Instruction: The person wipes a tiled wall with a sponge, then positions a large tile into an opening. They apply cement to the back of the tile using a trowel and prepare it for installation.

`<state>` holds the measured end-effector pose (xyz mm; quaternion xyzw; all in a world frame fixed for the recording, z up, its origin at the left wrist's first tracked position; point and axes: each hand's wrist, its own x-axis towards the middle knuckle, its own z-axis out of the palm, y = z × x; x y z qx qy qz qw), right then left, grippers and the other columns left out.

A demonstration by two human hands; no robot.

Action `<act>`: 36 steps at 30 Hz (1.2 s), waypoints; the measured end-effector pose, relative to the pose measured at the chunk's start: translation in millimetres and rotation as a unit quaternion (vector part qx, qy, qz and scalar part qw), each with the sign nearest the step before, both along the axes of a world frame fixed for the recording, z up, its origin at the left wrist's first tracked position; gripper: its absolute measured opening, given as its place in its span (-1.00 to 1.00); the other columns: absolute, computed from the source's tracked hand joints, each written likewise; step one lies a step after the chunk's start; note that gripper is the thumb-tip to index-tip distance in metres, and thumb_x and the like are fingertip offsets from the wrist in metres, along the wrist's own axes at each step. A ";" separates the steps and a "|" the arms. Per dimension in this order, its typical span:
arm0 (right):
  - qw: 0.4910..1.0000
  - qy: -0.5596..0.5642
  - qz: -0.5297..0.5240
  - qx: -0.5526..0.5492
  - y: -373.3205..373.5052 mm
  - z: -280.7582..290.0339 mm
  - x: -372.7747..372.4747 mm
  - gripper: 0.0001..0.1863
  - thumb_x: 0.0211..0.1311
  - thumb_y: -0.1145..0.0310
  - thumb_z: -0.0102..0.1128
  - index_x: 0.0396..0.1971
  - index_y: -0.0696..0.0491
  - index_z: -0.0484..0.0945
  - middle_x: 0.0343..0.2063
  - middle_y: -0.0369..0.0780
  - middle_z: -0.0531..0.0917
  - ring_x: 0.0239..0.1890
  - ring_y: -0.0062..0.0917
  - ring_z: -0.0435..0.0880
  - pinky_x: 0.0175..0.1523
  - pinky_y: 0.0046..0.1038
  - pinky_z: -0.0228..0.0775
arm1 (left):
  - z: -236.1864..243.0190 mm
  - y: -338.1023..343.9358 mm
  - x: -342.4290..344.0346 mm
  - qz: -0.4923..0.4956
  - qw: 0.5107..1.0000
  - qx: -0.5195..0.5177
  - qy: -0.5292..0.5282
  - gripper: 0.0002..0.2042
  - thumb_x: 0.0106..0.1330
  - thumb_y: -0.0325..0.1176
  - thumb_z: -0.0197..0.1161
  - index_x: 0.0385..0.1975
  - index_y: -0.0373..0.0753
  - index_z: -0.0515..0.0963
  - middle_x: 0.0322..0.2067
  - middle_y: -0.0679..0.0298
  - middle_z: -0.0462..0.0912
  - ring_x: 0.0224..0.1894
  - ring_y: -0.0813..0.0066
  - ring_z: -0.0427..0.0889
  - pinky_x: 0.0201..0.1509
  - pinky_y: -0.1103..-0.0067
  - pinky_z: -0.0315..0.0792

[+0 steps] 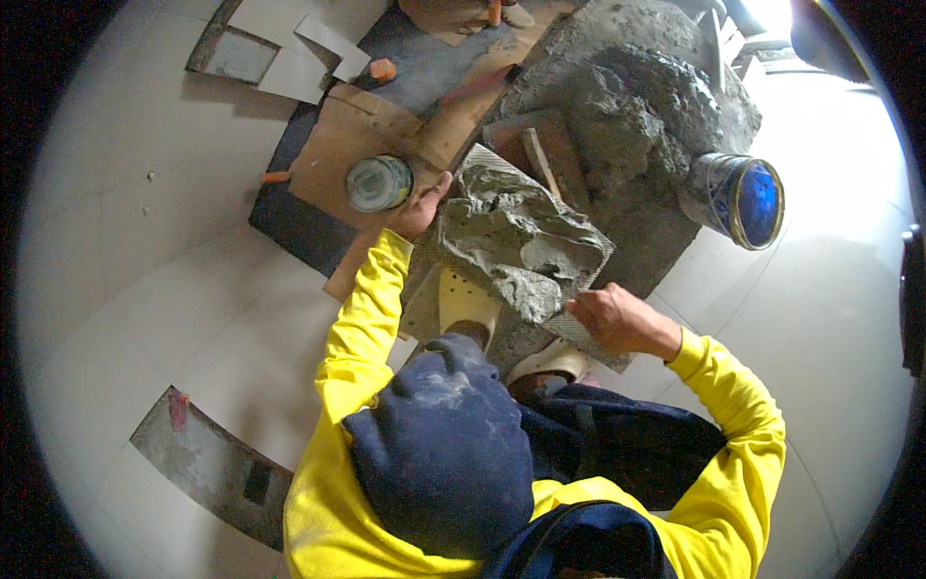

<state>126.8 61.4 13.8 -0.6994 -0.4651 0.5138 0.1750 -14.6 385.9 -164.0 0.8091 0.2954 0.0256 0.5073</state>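
Pale tiled floor [145,246], bright glare along its right side. Grey strip [212,458] runs across the floor lower left, curved by the lens. Black sheet [280,227] ahead-left, with cardboard [323,154] lying over part of it. White offcuts [304,53] sit beyond the sheet's far left corner.

Main item: tile [465,174], ridged face up, between both hands, just ahead of the clogs [468,301]. Thick grey mortar [516,232] covers most of it; ridges show at the far and right corners.

Left hand [424,205] is at the tile's left edge, fingers close together, pointing away from the body. Can't tell how firmly it grips. Tin [379,183] stands on the cardboard, just left of that hand.

Right hand [617,318] is at the tile's near right corner, fingers curled in. Can't tell if it pinches the tile or a tool; fingertips are hidden.

Mortar heap [637,106] past the tile's far right edge, stick [541,164] between them. Bucket [758,205], blue inside, right beside the heap's right edge. Orange piece [383,69] near the offcuts.
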 end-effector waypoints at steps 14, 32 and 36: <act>0.998 -0.041 -0.032 -0.026 -25.4 29.8 23.8 -0.60 0.56 0.22 0.04 -0.47 0.19 0.50 -0.64 0.05 0.50 -0.62 -0.08 0.50 -0.42 -0.13 0.37 | -87.9 16.2 -34.4 -0.109 0.993 0.016 0.040 -0.59 0.60 -0.06 0.01 0.34 0.04 0.52 0.00 -0.04 0.63 0.03 0.08 0.63 0.22 0.30 0.44; 0.971 -0.186 0.150 0.017 3.0 3.9 14.1 -0.78 0.49 0.24 0.05 -0.27 0.09 0.50 -0.66 -0.09 0.57 -0.57 -0.12 0.68 -0.48 -0.10 0.54 | -59.5 16.4 -16.8 -0.078 0.979 -0.107 0.156 -0.33 0.50 0.23 0.05 0.36 -0.20 0.47 0.31 0.11 0.51 0.31 0.27 0.50 0.48 0.42 0.21; 0.977 -0.194 0.093 -0.010 -11.4 10.3 24.8 -0.70 0.48 0.16 0.13 -0.33 0.10 0.52 -0.71 -0.07 0.54 -0.62 -0.09 0.62 -0.48 -0.09 0.48 | -121.9 20.2 -53.2 -0.110 0.993 -0.016 0.031 -0.54 0.56 -0.05 0.12 0.37 -0.06 0.47 0.09 0.00 0.61 0.16 0.20 0.56 0.31 0.40 0.35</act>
